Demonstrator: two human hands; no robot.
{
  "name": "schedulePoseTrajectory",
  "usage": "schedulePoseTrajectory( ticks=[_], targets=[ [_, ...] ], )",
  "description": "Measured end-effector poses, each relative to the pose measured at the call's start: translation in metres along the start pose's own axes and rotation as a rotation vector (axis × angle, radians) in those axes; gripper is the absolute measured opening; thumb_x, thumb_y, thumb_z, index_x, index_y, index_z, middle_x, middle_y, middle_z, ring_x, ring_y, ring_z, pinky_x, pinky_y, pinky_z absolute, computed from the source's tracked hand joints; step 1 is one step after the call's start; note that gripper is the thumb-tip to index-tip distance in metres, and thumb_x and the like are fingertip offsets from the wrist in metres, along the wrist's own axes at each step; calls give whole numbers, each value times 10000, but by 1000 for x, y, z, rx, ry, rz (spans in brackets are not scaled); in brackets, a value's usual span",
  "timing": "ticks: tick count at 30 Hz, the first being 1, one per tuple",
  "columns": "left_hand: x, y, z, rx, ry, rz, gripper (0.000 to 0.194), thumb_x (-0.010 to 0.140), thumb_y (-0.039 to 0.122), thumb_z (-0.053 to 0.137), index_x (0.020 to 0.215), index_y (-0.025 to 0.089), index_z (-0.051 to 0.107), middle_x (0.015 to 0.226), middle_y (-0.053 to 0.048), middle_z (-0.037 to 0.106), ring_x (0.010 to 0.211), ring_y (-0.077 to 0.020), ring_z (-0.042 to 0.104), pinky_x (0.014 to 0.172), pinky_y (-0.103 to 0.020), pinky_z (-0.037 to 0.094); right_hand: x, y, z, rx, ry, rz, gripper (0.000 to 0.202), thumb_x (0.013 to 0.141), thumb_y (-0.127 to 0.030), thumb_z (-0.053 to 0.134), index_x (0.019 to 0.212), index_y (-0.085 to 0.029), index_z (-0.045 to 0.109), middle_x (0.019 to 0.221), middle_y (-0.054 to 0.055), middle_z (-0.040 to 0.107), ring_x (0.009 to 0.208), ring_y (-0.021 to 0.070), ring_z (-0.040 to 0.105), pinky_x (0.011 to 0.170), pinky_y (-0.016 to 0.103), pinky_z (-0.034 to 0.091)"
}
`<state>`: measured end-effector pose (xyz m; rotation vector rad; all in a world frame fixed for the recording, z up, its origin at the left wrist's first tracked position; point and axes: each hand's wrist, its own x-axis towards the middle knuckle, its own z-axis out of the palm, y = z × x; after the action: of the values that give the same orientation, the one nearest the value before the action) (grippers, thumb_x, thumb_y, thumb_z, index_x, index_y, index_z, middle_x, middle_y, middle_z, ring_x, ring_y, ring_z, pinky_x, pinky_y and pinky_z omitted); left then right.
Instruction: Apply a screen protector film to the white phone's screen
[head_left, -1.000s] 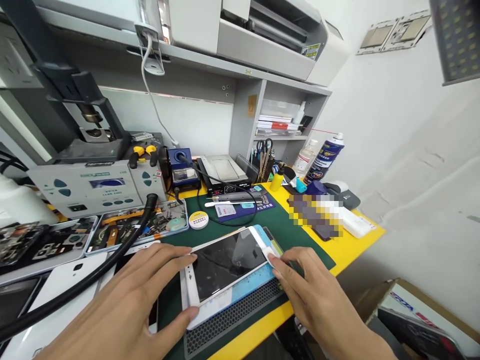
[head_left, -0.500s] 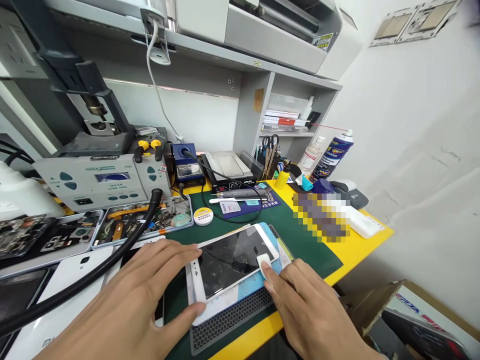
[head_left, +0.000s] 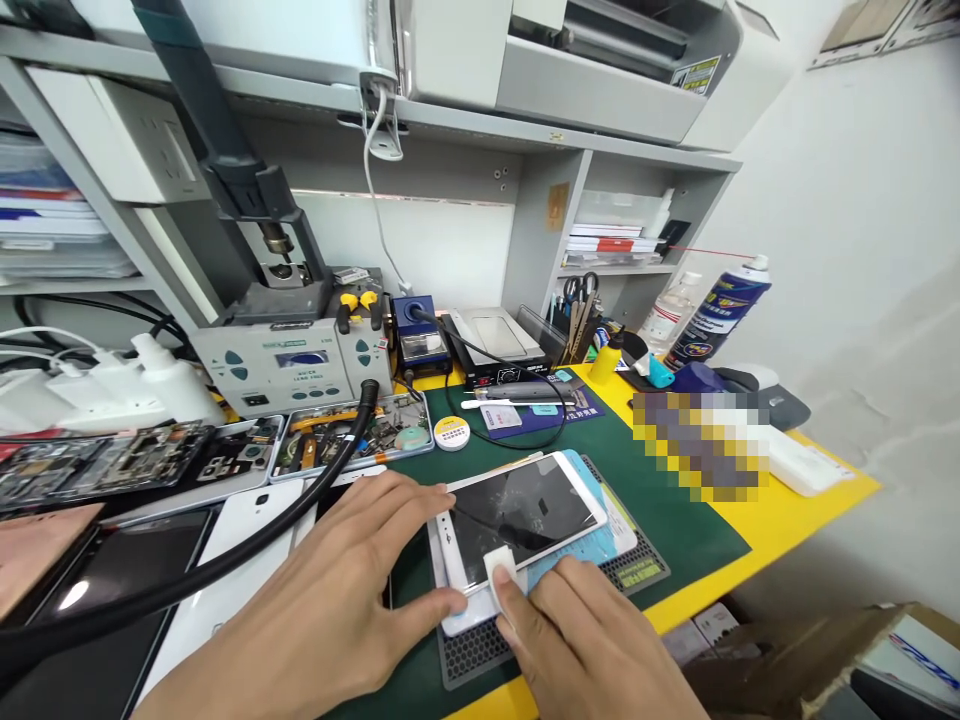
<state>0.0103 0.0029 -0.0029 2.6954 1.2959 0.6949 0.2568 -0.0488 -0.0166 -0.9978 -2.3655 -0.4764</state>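
A white-framed smartphone [head_left: 536, 515] lies screen up, its black glass marked with smudges and specks. It rests on light blue and white sheets [head_left: 616, 525] over a dark honeycomb-patterned pad [head_left: 474, 655]. My left hand [head_left: 352, 585] steadies the phone's left end, fingers at the far corner and thumb at the near one. Pinched in my right hand [head_left: 581, 630] is a small folded white wipe [head_left: 496, 560], pressed to the near long edge of the screen close to the left end. The fingers partly cover the wipe.
A thick black hose [head_left: 300, 515] arches over a white phone back [head_left: 236, 535] at left. Behind stand trays of parts [head_left: 356, 435], a rework station [head_left: 289, 365] and a round tin [head_left: 451, 433]. Bottles and a spray can [head_left: 720, 315] stand at right, near the yellow table edge.
My right hand has slid the wipe leftward along the phone's near edge, from the right end toward the left. My left hand keeps hold of the phone. The view has turned left.
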Motion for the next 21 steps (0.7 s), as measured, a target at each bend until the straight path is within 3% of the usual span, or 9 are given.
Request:
schedulePoseTrajectory(
  ticks=[7, 13, 16, 21],
  targets=[
    [-3, 2, -5, 22, -65, -27, 596, 930, 536, 644, 1453, 346, 432, 1428, -43, 610, 1358, -285, 555, 1054, -476, 559, 11, -16, 13, -3, 86, -11, 240, 1039, -88, 409, 1154, -80, 619, 694, 33, 661, 569, 190, 566, 499, 327, 437],
    [-1, 7, -5, 144, 56, 69, 627, 861, 429, 667, 1432, 273, 458, 1350, -81, 674, 1256, -348, 643, 951, -549, 617, 14, -18, 15, -14, 127, 3, 232, 1036, -70, 418, 1124, -91, 632, 651, 8, 611, 552, 178, 503, 488, 324, 367],
    [2, 9, -2, 143, 85, 88, 629, 825, 429, 708, 1395, 270, 496, 1314, -74, 695, 1209, -339, 672, 940, -509, 630, 10, -16, 14, -30, 165, 74, 288, 1066, -87, 366, 1085, -106, 653, 641, 11, 600, 568, 187, 488, 508, 336, 348],
    [2, 8, -3, 133, 63, 71, 647, 844, 445, 699, 1432, 292, 478, 1363, -63, 666, 1264, -338, 637, 999, -513, 599, 3, -1, 1, -11, 77, 33, 309, 1069, -104, 362, 1113, -68, 665, 699, 39, 641, 630, 200, 538, 538, 332, 411]
  ],
)
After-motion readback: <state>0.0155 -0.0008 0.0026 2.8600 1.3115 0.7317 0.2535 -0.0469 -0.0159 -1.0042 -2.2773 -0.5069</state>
